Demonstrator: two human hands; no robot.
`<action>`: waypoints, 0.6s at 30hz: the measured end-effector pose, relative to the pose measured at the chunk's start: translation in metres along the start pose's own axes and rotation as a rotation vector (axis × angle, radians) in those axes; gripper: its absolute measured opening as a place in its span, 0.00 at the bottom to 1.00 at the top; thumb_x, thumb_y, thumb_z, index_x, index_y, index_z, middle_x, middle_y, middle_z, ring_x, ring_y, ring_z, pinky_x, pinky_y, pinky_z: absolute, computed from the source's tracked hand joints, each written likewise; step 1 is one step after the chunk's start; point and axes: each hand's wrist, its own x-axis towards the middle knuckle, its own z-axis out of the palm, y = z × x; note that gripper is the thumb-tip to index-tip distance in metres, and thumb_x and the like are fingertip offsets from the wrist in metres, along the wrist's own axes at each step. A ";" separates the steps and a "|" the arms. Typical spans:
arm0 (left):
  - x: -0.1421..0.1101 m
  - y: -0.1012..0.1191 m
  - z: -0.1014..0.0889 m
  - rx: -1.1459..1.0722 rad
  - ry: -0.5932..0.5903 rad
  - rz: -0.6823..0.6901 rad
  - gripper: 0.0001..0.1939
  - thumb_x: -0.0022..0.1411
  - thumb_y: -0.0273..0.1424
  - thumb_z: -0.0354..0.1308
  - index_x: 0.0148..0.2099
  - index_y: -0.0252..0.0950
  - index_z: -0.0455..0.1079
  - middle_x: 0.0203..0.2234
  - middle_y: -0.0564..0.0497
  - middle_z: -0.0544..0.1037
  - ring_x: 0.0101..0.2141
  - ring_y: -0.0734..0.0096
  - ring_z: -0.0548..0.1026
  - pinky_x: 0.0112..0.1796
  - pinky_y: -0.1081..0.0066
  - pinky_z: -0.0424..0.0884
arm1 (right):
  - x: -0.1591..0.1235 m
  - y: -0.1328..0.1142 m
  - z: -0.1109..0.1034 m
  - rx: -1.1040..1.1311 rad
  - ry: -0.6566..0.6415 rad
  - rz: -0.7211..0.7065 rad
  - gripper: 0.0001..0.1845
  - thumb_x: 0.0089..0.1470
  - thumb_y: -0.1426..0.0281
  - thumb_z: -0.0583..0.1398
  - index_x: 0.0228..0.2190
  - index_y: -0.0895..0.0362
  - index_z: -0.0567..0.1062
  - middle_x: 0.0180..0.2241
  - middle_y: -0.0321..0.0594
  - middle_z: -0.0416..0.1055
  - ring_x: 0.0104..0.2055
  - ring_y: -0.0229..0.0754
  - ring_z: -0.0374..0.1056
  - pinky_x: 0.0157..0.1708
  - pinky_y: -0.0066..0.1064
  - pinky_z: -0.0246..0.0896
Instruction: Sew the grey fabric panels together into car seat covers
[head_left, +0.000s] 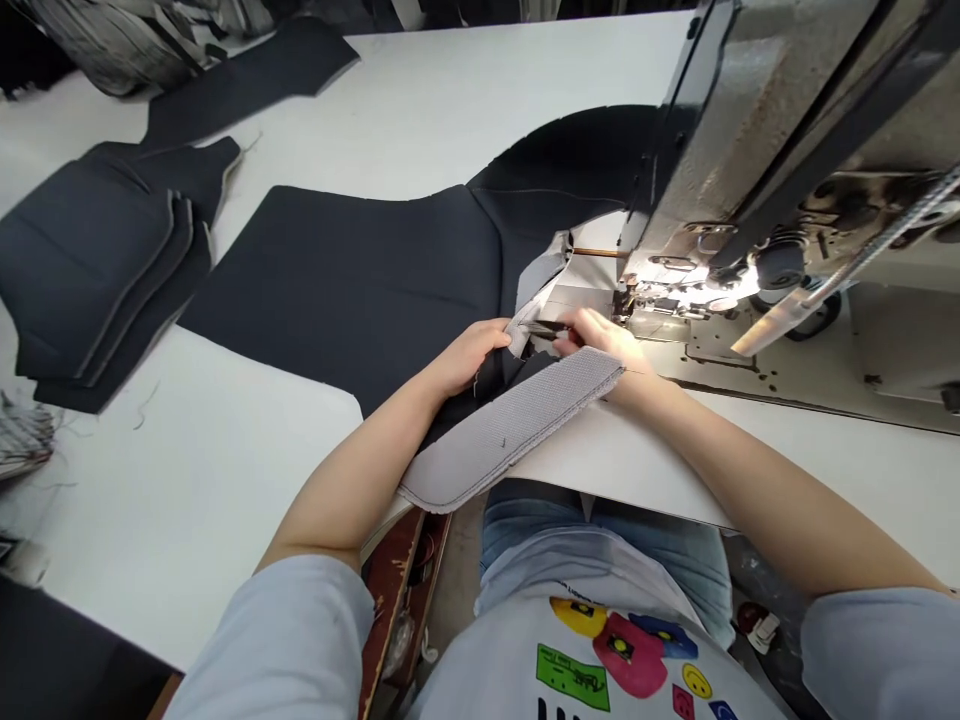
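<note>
A large black padded fabric piece (375, 250) lies across the white table, with a seam crossing it and its right end reaching behind the sewing machine. My left hand (472, 355) pinches the folded grey underside of its edge (519, 335). Closed around small dark thread snips (544, 327), my right hand (600, 340) has their tips at that grey edge, left of the lit needle area. Below both hands a stitched grey strip (510, 430) slants from my right wrist toward the table's front edge. Fingers partly hide the snips' handles.
The sewing machine (697, 180) stands at the right, its lamp shining on the needle plate. Stacked black fabric pieces (90, 270) lie at the left, another black piece (247, 80) farther back. Loose threads lie on the white table (225, 480); a brown wooden drawer (394, 590) is below.
</note>
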 end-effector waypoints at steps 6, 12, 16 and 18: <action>0.000 0.001 -0.003 0.017 -0.070 -0.002 0.08 0.48 0.34 0.55 0.29 0.34 0.66 0.21 0.56 0.66 0.22 0.77 0.61 0.25 0.74 0.54 | 0.002 -0.005 0.004 0.059 0.021 0.019 0.13 0.58 0.62 0.54 0.43 0.53 0.70 0.34 0.41 0.72 0.33 0.42 0.67 0.32 0.33 0.61; -0.001 0.003 -0.003 0.045 -0.078 -0.009 0.09 0.48 0.35 0.54 0.31 0.35 0.67 0.22 0.55 0.66 0.24 0.75 0.62 0.26 0.72 0.55 | 0.007 -0.004 -0.003 -0.011 -0.041 -0.002 0.13 0.58 0.62 0.54 0.42 0.54 0.71 0.34 0.42 0.72 0.33 0.43 0.68 0.32 0.33 0.61; -0.002 0.004 -0.002 0.074 -0.069 -0.005 0.08 0.48 0.35 0.53 0.30 0.36 0.65 0.23 0.55 0.66 0.25 0.74 0.62 0.27 0.72 0.56 | 0.009 -0.001 -0.006 -0.127 0.008 -0.010 0.16 0.60 0.60 0.52 0.45 0.56 0.71 0.37 0.46 0.73 0.36 0.46 0.70 0.33 0.35 0.62; -0.002 0.005 -0.002 0.071 -0.071 -0.015 0.08 0.48 0.35 0.53 0.30 0.36 0.65 0.23 0.55 0.66 0.24 0.74 0.61 0.26 0.72 0.56 | 0.009 -0.002 -0.004 -0.152 -0.024 0.001 0.16 0.59 0.61 0.53 0.45 0.55 0.71 0.39 0.46 0.74 0.37 0.47 0.71 0.32 0.35 0.62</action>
